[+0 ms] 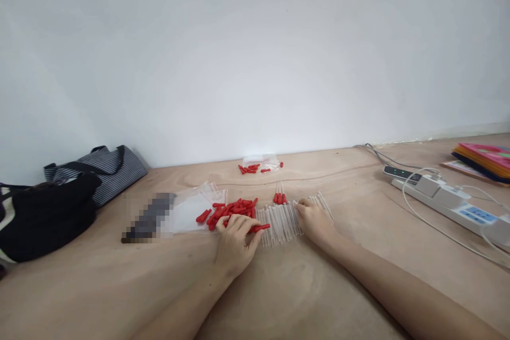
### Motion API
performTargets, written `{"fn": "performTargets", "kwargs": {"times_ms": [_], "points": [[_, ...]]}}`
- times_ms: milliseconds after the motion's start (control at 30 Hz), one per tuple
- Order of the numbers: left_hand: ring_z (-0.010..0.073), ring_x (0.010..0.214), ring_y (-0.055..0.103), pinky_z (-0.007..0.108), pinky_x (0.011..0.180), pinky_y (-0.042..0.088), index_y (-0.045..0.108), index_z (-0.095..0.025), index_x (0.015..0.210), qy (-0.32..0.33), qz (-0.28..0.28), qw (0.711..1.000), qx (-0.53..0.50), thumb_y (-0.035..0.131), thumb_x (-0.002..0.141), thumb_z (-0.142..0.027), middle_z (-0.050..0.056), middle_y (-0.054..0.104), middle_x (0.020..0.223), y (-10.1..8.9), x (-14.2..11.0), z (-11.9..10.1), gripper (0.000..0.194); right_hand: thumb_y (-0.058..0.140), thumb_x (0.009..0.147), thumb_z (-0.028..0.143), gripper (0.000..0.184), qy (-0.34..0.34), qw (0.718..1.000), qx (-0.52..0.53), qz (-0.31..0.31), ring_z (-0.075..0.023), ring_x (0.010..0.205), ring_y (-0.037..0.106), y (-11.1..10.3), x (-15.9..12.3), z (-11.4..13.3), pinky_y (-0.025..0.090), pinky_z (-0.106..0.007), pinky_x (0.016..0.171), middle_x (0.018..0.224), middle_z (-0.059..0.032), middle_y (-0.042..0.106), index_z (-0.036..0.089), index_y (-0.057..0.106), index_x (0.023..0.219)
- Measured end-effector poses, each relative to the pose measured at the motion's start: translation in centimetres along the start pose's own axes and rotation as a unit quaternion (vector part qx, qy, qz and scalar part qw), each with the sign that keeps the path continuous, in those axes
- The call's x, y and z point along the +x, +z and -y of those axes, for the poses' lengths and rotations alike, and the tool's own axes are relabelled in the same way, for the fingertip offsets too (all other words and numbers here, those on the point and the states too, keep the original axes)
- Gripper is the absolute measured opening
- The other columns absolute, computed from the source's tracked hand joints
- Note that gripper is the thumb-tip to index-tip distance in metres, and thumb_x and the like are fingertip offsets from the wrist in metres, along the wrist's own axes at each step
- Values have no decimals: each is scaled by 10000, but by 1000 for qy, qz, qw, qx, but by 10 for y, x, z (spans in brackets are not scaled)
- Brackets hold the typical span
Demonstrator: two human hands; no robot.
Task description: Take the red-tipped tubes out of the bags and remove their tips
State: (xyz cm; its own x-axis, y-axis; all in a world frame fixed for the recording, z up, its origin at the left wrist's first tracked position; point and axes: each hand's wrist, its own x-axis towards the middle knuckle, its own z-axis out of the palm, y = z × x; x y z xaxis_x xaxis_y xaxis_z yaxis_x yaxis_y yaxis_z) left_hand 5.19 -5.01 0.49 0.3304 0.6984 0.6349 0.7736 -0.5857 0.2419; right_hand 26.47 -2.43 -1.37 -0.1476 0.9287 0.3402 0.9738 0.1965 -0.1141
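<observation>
My left hand (238, 236) is closed, with a red rubber dropper bulb (261, 228) between thumb and fingers, its narrow end pointing right. Under and behind those fingers lies a pile of similar red bulbs (235, 208). A row of clear dropper tubes (279, 224) lies side by side to the right of the pile. Over the right part of this row, my right hand (313, 219) has its fingers pinched on a tube near its far end; the fingers partly hide it. Just beyond the row, three droppers with bulbs fitted (280, 198) lie together, tubes pointing away.
Clear zip bags (193, 210) lie left of the pile, beside a blurred dark object (151, 218). Near the wall are more red bulbs (249, 169) and a small bag (261, 161). Bags (115, 170) stand at left; a power strip (458, 207) with cables and coloured sheets (484, 159) are at right.
</observation>
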Motion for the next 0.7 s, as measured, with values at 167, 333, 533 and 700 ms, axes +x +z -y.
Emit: {"fn": "performTargets", "kwargs": {"times_ms": [167,333,533,700], "points": [[180,789,554,396,836,224,587,-233,761,0,1,1000,0,553,762,-260,-10,660,752,1,0,0,44,415,789,100,225,-29,999,28,-18,-154,734,560,1,-3,5,333,-258,629,803,-75,618,161,607,689],[173,758,553,386,825,232,566,-213,773,-12,-6,1000,-7,571,758,-275,-10,648,745,4,1,1,64,465,818,256,185,-69,990,74,-101,-192,809,532,-9,-11,11,284,-336,717,844,-54,644,205,632,880],[160,746,554,375,831,234,547,-207,766,8,-4,999,-31,577,768,-303,-25,644,745,6,-3,-2,101,494,832,269,211,-261,935,184,-152,-148,779,510,-7,-22,29,265,-318,715,854,-24,652,237,589,1018],[169,783,553,376,841,238,545,-212,816,15,11,999,-40,580,759,-320,-13,646,796,6,-5,-3,127,463,834,207,183,-207,936,217,-182,-130,706,525,-3,-19,26,241,-331,748,728,-2,659,240,631,900]]}}
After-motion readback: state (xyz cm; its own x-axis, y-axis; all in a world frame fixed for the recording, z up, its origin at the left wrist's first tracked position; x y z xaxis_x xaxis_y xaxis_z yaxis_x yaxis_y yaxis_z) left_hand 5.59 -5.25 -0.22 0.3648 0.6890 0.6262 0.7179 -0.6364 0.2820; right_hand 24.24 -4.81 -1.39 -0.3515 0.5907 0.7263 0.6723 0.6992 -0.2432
